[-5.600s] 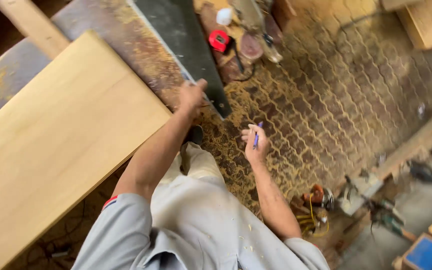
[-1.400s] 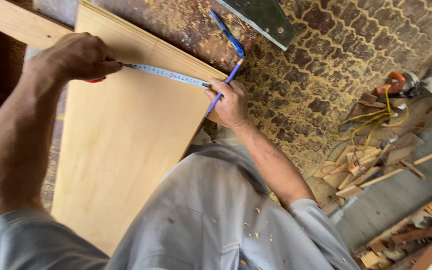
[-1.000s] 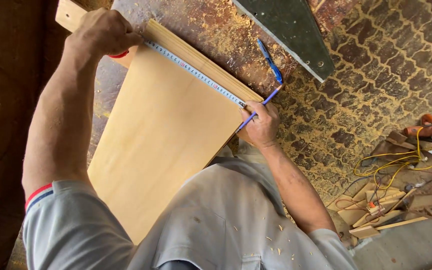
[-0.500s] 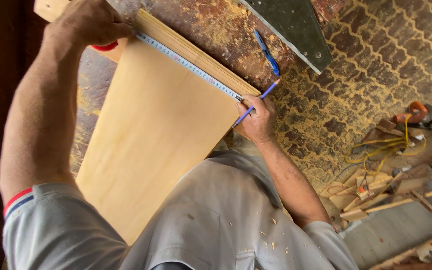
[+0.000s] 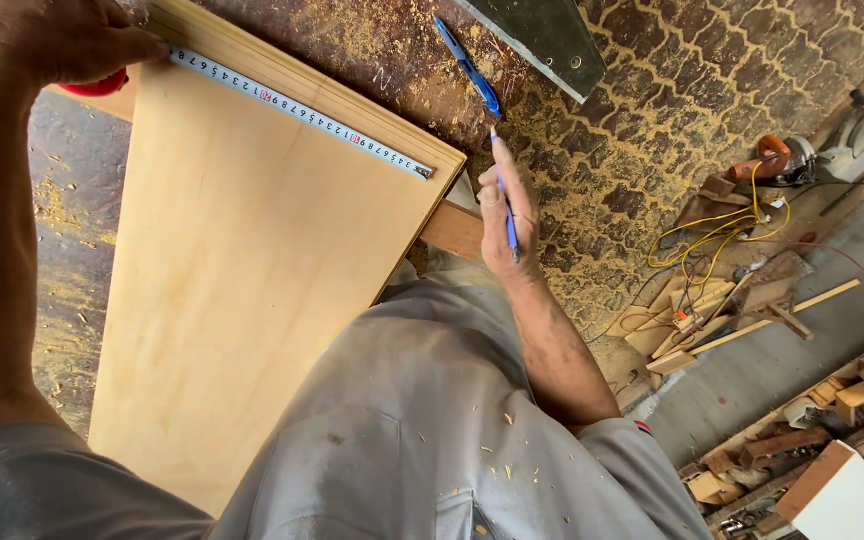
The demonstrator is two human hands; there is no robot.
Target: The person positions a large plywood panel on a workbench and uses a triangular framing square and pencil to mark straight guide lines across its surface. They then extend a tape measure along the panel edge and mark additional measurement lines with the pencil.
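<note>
The tape (image 5: 297, 108) lies stretched flat across the far end of the board (image 5: 252, 300), its long axis running from the upper left of the view down to the right, close to and parallel with the board's short edge. Its free tip sits at the board's right corner, near the edge. The left hand (image 5: 47, 40) holds the other end at the board's left side: the fingers are curled shut over the red case (image 5: 97, 85), of which only a sliver shows, with the thumb pressing the tape down on the wood.

The board is pale plywood, long and narrow, its length running from the far edge toward the person's body; it rests on a sawdust-covered worktop (image 5: 372, 50).

The right hand (image 5: 507, 225) is off the board, just beyond its right corner and apart from the tape's tip. Its fingers are closed round a blue pen (image 5: 507, 205) that lies along the hand, point up toward the far side of the view. A second blue pen (image 5: 467, 65) lies loose on the worktop above that hand, beside a dark metal plate (image 5: 542, 40). Down on the floor at the right are yellow cable (image 5: 722, 235), an orange power tool (image 5: 772, 155) and wood offcuts (image 5: 752, 320).
</note>
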